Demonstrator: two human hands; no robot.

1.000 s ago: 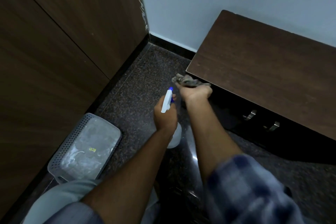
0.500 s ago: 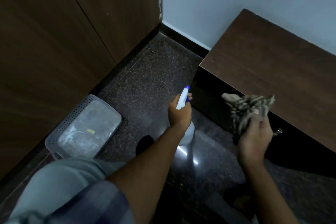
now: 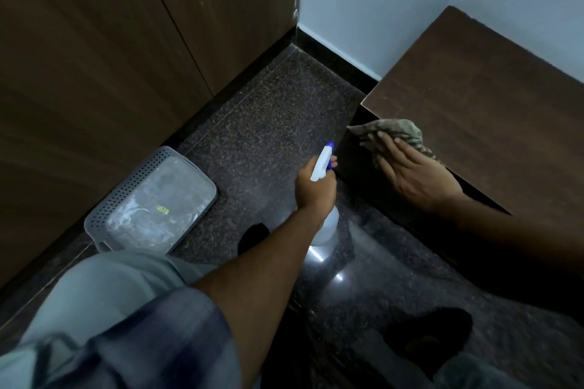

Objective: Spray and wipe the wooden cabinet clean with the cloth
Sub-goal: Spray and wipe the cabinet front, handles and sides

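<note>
Head view, looking down in dim light at a person crouching on a dark speckled floor. The low wooden cabinet stands at right against a pale wall. The right hand lies flat, fingers straight and slightly spread, pressing a patterned cloth onto the cabinet's dark front just under the top edge, near its left corner. The left hand is curled round the neck of a white bottle with a blue nozzle, held just left of the cloth and aimed towards that corner. A grey perforated basket sits on the floor at left, by tall wooden panels. Risks, as a judgement: the cloth is only pressed, not gripped, so a quick stroke could leave it behind or drop it; spray from this angle could miss the wood and wet the glossy floor, making it slippery.
</note>
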